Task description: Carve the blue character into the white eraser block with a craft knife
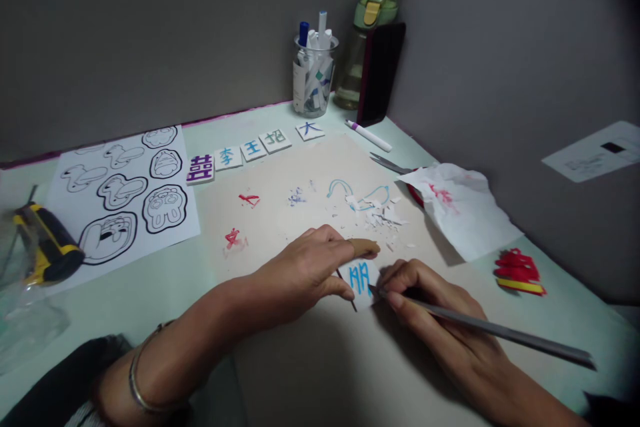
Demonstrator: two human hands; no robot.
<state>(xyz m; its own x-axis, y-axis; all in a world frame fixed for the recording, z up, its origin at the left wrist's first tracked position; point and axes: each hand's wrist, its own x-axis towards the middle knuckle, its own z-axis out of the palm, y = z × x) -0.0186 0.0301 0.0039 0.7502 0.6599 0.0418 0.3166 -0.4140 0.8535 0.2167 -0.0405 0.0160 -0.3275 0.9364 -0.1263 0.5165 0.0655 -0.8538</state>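
Blue strokes on a white tile [369, 299] held in our left hand [313, 267]

Our left thumb and index finger grip the tile from its near left and far edges; a tan cover [364, 248] sheathes the index finger. Our right hand [435, 300] is closed pen-fashion round a grey tool [510, 332], its dark tip at the strokes. So the tile lies between both sets of fingers, over the beige board [300, 367].

White shavings [385, 220] are scattered just beyond our fingertips. Well past them stands a clear jar [299, 90] crowded with markers [323, 27], one blue-capped, several pale, their ends poking above the rim. To its right, partly behind the phone [383, 73], is a green-lidded bottle [377, 10]; we cannot tell what its see-through body contains.

Far left of our left fingers, clear plastic [30, 330] lies near the yellow-black cutter [50, 247]; anything inside is too blurred to read. Ahead and left, we see five marked tiles [253, 149], the rightmost slightly apart. Right of our right fingers sit red pieces [517, 265] and a red-stained tissue [465, 217], partly covering scissors [390, 163].
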